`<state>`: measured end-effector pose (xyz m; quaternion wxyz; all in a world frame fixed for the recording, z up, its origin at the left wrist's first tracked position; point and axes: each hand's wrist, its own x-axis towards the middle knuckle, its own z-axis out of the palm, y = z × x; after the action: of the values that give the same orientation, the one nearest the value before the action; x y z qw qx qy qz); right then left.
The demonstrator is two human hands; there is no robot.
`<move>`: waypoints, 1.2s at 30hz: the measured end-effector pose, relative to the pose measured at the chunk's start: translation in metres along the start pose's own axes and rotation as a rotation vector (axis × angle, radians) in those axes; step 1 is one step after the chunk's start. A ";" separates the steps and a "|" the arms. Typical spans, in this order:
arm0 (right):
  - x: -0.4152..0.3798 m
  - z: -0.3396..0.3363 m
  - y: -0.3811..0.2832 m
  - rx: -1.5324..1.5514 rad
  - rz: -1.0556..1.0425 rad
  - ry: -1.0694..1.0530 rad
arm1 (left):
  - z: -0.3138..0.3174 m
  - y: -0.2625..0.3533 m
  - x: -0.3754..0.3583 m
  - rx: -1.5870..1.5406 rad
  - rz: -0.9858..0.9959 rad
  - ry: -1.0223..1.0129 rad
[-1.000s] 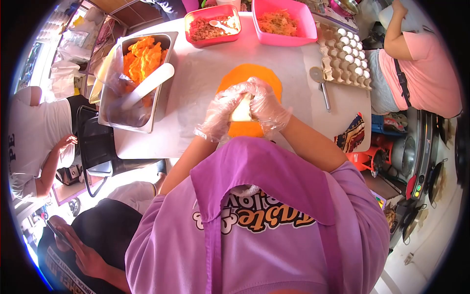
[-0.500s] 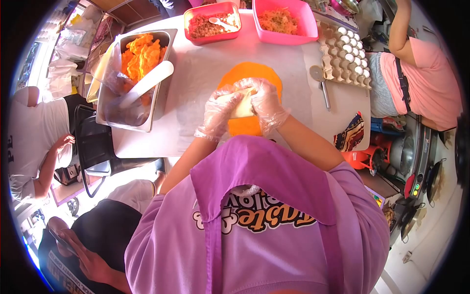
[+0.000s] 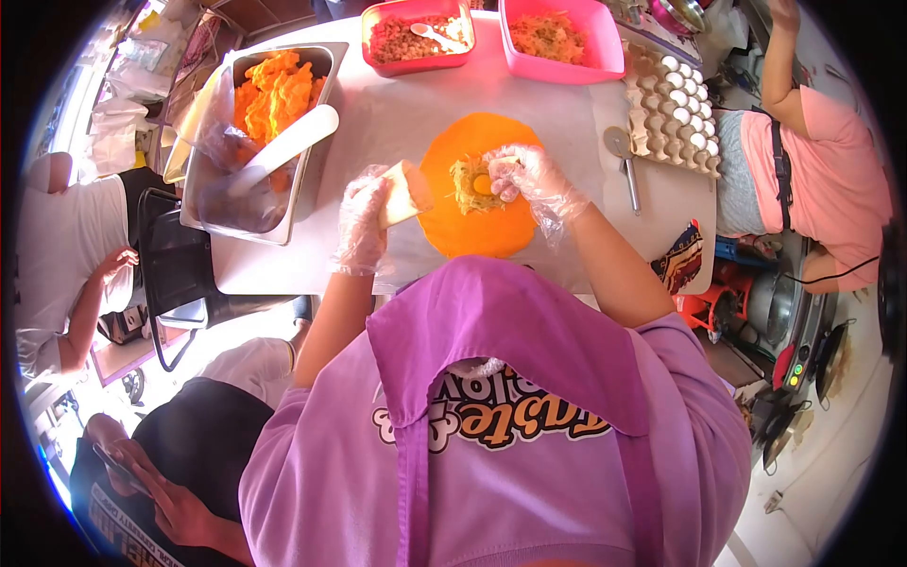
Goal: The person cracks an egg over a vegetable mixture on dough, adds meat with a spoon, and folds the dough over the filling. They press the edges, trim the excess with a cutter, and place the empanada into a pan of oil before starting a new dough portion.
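Observation:
A flat orange dough round [image 3: 453,233] lies on the white table [image 3: 378,113]. On its middle sits a shredded filling [image 3: 467,189] with an egg yolk [image 3: 482,183] on top. My left hand [image 3: 364,213], in a clear plastic glove, grips a pale folded wrapper or bag [image 3: 404,193] over the round's left edge. My right hand [image 3: 524,180], gloved too, is at the right side of the filling with its fingers bent together; what they hold, if anything, is too small to make out.
A metal tray [image 3: 331,71] of orange dough with a white paddle [image 3: 293,142] stands left. Pink containers [image 3: 420,66] [image 3: 567,68] are at the back. An egg carton [image 3: 652,104] and pizza cutter [image 3: 628,180] are right. People [image 3: 80,246] [image 3: 812,180] are on both sides.
My hands have moved apart, the left one leftward with the pale item and the right one slightly rightward. The filling and yolk now show on the orange round.

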<state>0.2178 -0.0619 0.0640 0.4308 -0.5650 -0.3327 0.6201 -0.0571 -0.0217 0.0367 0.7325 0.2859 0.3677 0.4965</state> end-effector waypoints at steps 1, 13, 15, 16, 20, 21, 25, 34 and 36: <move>0.002 -0.001 0.002 -0.044 0.033 -0.051 | -0.004 0.002 -0.001 -0.010 -0.008 0.018; 0.016 -0.016 -0.002 -0.112 -0.042 -0.032 | -0.008 0.008 -0.015 -0.027 -0.070 -0.008; 0.013 -0.017 0.000 -0.135 0.025 -0.026 | -0.007 0.007 -0.016 -0.022 -0.065 0.018; 0.011 -0.016 0.000 -0.157 0.091 -0.020 | -0.007 0.007 -0.016 0.021 -0.055 -0.015; 0.014 -0.008 0.015 -0.162 0.051 -0.048 | -0.002 0.008 -0.018 0.018 -0.121 -0.038; 0.013 -0.002 0.020 -0.190 -0.008 -0.003 | 0.003 0.009 -0.019 0.018 -0.121 -0.037; 0.019 0.005 0.022 -0.504 -0.190 -0.050 | 0.011 0.008 -0.019 -0.153 -0.221 0.041; 0.014 0.018 0.011 -0.753 -0.140 -0.019 | 0.013 0.005 -0.019 -0.136 -0.235 -0.047; 0.016 0.016 0.014 -0.900 -0.125 -0.035 | 0.014 0.005 -0.020 -0.138 -0.248 -0.029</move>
<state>0.1998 -0.0518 0.0472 0.1733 -0.6645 -0.6097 0.3959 -0.0530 -0.0392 0.0532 0.8113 0.1944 0.3547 0.4221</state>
